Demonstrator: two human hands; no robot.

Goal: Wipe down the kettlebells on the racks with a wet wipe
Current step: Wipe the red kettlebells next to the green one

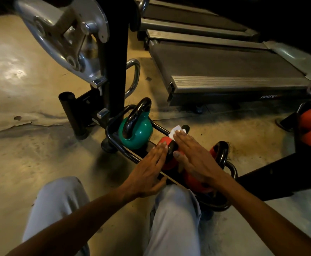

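Both knees [173,224] nearest. Left hand [147,174] flat, fingers straight, touching red kettlebell [164,143] on low black rack [114,143]. Right hand [195,157] flat too, pressing white wet wipe [176,131] under fingertips. Green kettlebell [138,133] just beyond left fingers; treadmills [224,67] farther.

three kettlebells [135,132] in a low rack [114,143], hands either side of the middle one, treadmills [224,65] behind
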